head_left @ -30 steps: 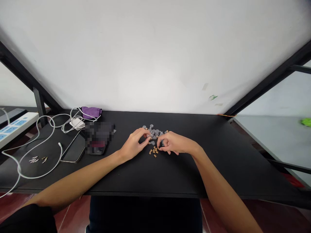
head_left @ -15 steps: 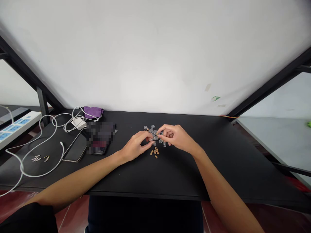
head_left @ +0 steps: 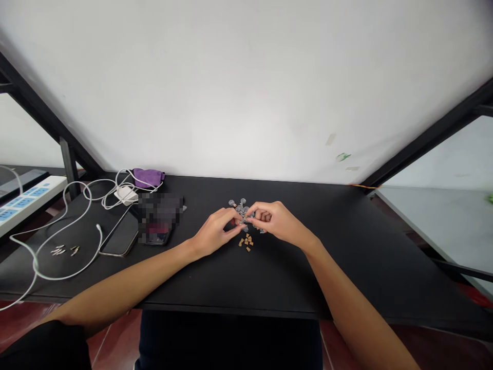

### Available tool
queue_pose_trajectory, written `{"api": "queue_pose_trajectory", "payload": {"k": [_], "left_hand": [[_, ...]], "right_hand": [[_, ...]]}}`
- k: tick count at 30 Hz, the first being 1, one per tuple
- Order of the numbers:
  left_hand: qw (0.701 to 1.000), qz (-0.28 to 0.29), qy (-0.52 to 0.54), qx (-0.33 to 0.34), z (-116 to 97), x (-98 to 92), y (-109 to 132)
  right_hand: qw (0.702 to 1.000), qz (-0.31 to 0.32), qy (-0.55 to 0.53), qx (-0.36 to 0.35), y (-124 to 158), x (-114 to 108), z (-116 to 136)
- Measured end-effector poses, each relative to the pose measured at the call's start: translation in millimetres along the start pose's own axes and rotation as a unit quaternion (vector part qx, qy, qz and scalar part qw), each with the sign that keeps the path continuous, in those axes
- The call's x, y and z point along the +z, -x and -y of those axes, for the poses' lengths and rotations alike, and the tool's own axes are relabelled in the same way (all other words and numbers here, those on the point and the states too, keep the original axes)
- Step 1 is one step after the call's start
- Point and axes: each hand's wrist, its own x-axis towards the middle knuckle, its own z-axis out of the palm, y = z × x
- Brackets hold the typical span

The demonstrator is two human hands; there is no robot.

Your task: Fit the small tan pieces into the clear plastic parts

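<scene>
Several small clear plastic pieces (head_left: 243,201) lie in a loose pile on the black table (head_left: 292,277), partly hidden by both hands. My left hand (head_left: 216,231) is at the pile's left side, thumb and fingertips pinched on a clear piece. From the right, my right hand (head_left: 275,221) meets it, thumb and forefinger pressed together; what they hold is too small to name. The fingertips of both hands nearly touch. Just in front of them sits a small group of tan pieces (head_left: 246,241).
To the left lie a phone (head_left: 120,234), a partly blurred dark device (head_left: 157,236), a white cable (head_left: 63,278) with a charger (head_left: 126,195), a purple cloth (head_left: 148,177), small metallic bits (head_left: 58,251) and a power strip (head_left: 31,200). A white wall (head_left: 246,92) stands behind the table.
My right hand has moved slightly left, and its fingertips are now close against those of my left hand. My left hand has hardly moved.
</scene>
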Motion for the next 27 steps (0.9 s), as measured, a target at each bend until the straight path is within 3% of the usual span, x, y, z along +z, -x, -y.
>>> {"api": "queue_pose_trajectory", "payload": {"k": [27], "left_hand": [[1.000,0.008,0.021,0.002,1.7,0.9,0.6]], "right_hand": [[0.999,-0.026,-0.021,-0.018,0.5,-1.9,6.5]]}}
